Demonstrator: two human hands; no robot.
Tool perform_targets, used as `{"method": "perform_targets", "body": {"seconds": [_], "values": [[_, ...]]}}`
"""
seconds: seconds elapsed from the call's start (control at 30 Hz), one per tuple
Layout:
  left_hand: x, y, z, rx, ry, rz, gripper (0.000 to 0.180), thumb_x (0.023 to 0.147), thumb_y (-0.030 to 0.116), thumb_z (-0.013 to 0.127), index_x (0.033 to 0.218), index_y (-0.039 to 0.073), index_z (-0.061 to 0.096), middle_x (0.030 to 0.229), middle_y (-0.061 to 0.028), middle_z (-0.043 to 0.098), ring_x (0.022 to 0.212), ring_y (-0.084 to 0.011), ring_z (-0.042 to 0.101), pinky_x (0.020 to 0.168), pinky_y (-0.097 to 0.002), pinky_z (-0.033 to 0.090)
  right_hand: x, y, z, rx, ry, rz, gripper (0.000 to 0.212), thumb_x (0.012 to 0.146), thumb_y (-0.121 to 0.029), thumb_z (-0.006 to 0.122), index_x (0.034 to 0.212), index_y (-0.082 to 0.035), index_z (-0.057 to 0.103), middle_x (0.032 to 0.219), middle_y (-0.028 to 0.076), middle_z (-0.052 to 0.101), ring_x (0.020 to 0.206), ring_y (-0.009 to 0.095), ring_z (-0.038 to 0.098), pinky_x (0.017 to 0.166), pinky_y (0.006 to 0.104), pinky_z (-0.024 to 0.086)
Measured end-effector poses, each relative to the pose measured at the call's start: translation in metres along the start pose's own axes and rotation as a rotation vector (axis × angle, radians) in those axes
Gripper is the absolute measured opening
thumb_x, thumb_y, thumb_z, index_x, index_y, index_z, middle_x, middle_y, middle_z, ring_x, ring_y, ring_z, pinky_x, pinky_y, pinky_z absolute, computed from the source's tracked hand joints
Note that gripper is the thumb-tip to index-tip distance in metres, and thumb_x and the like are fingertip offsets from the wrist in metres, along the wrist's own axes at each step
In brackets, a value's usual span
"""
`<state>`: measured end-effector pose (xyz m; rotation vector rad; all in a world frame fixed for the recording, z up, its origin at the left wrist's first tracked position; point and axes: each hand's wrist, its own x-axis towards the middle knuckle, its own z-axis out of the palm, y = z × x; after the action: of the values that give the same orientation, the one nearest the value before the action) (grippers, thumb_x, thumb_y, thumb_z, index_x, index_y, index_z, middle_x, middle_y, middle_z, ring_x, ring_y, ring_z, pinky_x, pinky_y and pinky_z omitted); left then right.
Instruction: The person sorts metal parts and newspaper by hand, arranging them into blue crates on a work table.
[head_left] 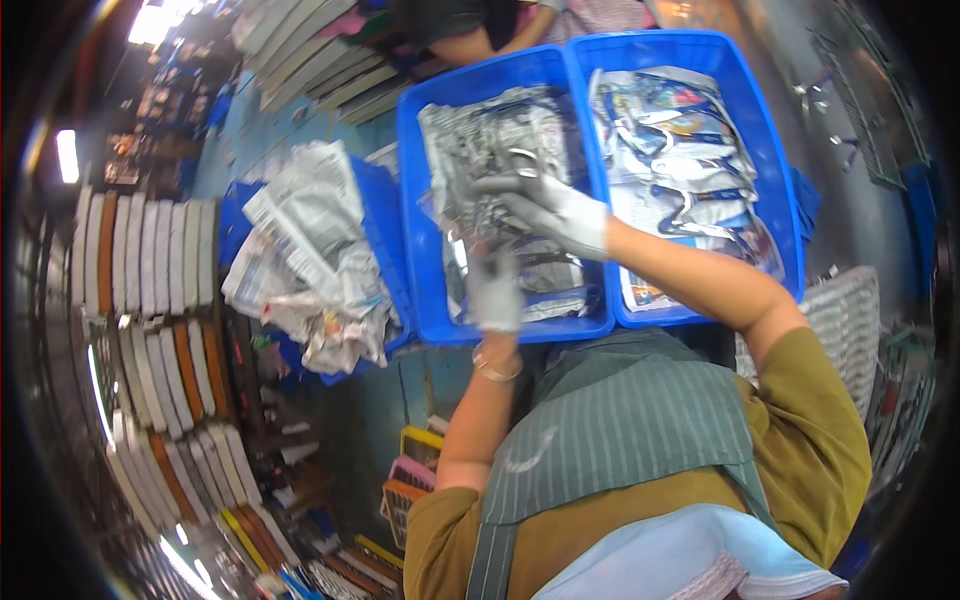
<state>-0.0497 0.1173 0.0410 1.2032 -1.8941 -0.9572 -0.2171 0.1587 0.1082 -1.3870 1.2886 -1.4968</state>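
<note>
Both my hands wear white gloves with grey fingers and are over the left blue bin (pixel 412 190). My right hand (pixel 555 208) is closed around a shiny metal piece (pixel 522 158) with a curved, loop-like end; its exact kind is unclear. Smeared by motion, my left hand (pixel 495 290) is nearer to me, just below the right one. Whether it holds anything cannot be seen. Newspaper (pixel 450 125) lines this bin, and dark and shiny metal pieces (pixel 555 275) lie on it, partly hidden by my hands.
A second blue bin (pixel 790 220) adjoins on the right, with rows of shiny metal pieces (pixel 690 170) on newspaper. Crumpled newspaper (pixel 310 240) fills another blue container at left. Stacked trays (pixel 150 255) stand far left, and a white woven crate (pixel 835 320) at right. Another person (pixel 465 40) is beyond the bins.
</note>
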Motion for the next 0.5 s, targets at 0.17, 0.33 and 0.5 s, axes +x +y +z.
{"method": "perform_targets", "body": {"seconds": [0.17, 0.33, 0.5], "values": [[-0.008, -0.02, -0.082, -0.263, -0.003, -0.375, 0.018, 0.089, 0.009, 0.053, 0.104, -0.002, 0.054, 0.08, -0.0036, 0.054, 0.063, -0.0087, 0.05, 0.057, -0.0213, 0.042, 0.027, 0.074, 0.009, -0.195, 0.04, 0.568, 0.05, 0.083, -0.043, 0.061, 0.116, -0.007, 0.053, 0.091, 0.013, 0.063, 0.09, 0.026, 0.061, 0.078, 0.0405, 0.048], [-0.026, -0.051, -0.098, -0.223, -0.015, -0.423, 0.025, 0.09, 0.019, 0.055, 0.108, 0.001, 0.056, 0.09, -0.0035, 0.056, 0.075, -0.0098, 0.05, 0.066, -0.0239, 0.042, 0.036, 0.136, 0.019, 1.024, 0.461, 0.838, 0.04, 0.078, -0.038, 0.069, 0.102, -0.008, 0.057, 0.081, 0.005, 0.062, 0.065, 0.02, 0.06, 0.059, 0.0387, 0.055], [-0.025, -0.044, -0.082, -0.256, -0.032, -0.41, 0.034, 0.094, 0.034, 0.045, 0.108, 0.005, 0.055, 0.063, 0.0016, 0.054, 0.055, -0.0056, 0.048, 0.048, -0.0196, 0.033, 0.049, 0.213, 0.014, 1.177, 0.538, 0.714, 0.03, 0.086, -0.022, 0.061, 0.101, 0.003, 0.054, 0.086, 0.013, 0.063, 0.074, 0.022, 0.064, 0.056, 0.0201, 0.054]]}}
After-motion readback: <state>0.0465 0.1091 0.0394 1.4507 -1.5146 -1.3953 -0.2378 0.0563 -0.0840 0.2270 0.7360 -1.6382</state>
